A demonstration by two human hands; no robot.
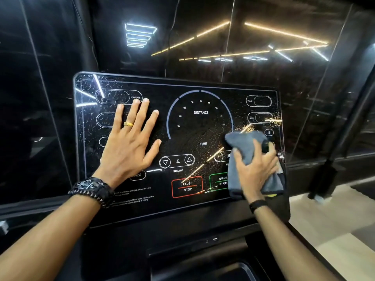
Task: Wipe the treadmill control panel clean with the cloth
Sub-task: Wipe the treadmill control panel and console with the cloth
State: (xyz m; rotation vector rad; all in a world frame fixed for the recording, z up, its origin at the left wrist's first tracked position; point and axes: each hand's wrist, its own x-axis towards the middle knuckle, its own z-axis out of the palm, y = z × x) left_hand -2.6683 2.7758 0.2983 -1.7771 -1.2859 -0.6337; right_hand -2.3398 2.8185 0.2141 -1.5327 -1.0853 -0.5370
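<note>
Against the droplet-speckled control panel (200,126), the right hand (255,169) bunches the soft, limp grey cloth (246,145) over the panel's right side, best held wadded, while the left hand (129,142) presses flat, fingers spread, on slick, probably fragile glass.
</note>
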